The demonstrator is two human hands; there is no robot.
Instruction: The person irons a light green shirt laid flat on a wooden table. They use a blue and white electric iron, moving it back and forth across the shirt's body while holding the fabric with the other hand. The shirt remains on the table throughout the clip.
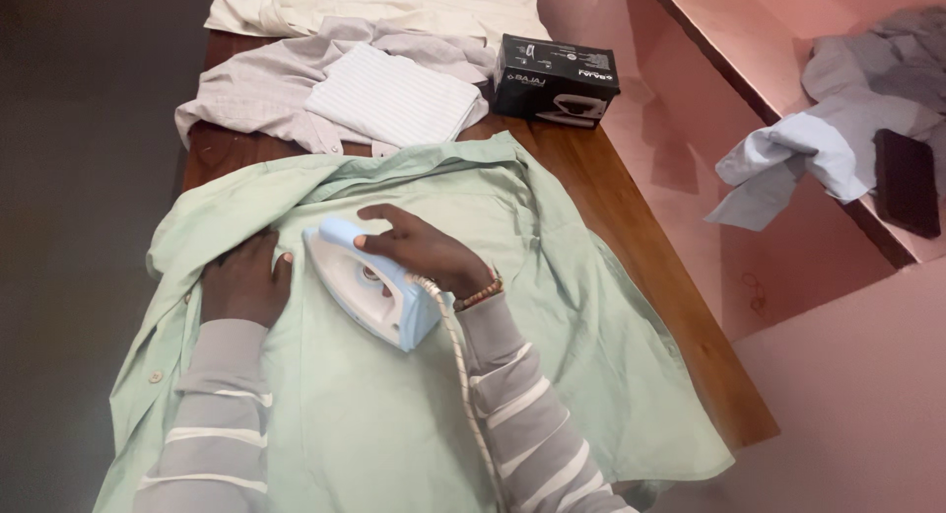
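— What's at the far left?

— Dark floor, then the wooden table (631, 237) with a pale green shirt (394, 414) spread over its near half. Small buttons run down the shirt's left edge.

— And the left hand?

— The left hand (246, 281) lies flat on the green shirt, palm down, fingers close together and pressing the cloth, just left of the iron. The sleeve is grey with white stripes.

— Where is the iron?

— The iron (370, 291), white and light blue, sits sole-down on the shirt near the middle of the table, nose pointing far and left. The right hand (429, 252) is closed around its handle, fingers curled over the top, thumb on the left side. A beaded bracelet (480, 294) circles that wrist, and the iron's cord (463, 375) trails toward the near edge along the right striped sleeve.

— Beyond the hands?

— At the far end, a grey shirt (246, 104) lies rumpled with a folded white striped cloth (394, 99) on top of it. A cream garment (394, 5) lies farther still.

— To the right?

— A black box (557, 79) stands on the table just right of the folded cloth. Well apart, past the table's right edge, a pink ledge (729, 50) carries a light blue cloth (798, 163) hanging over its edge, a grey garment (887, 65) behind it, and a dark flat object (907, 183) beside them.
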